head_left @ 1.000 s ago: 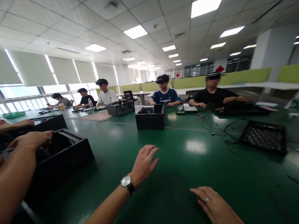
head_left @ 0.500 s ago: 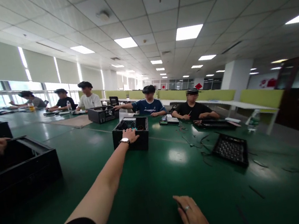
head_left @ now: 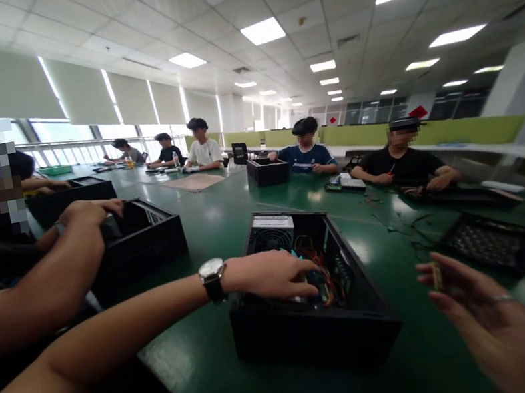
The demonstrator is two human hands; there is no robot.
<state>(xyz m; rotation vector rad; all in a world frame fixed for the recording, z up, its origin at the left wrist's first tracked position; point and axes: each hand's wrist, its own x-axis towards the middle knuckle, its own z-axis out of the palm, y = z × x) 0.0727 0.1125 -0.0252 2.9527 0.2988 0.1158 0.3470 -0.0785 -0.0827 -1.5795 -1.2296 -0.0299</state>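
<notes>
A black open-topped computer case (head_left: 312, 333) stands on the green table (head_left: 207, 226) right in front of me. Inside it show a fan unit (head_left: 271, 232) and red and coloured wires (head_left: 324, 270). My left hand (head_left: 269, 275), a watch on its wrist, lies over the case's near left rim with the fingers curled into the inside, gripping it. My right hand (head_left: 486, 313) hovers in the air to the right of the case, fingers loosely apart, a ring on one finger. A small brownish thing by its fingertips is too blurred to name.
At my left a person's arms (head_left: 54, 281) reach into another black case (head_left: 144, 234). A black perforated tray (head_left: 488, 241) and loose cables (head_left: 410, 228) lie at the right. Several people sit at the far side with another case (head_left: 268, 170).
My left hand reached out to the distant case and the case now stands close in front of me. My right hand has lifted off the table.
</notes>
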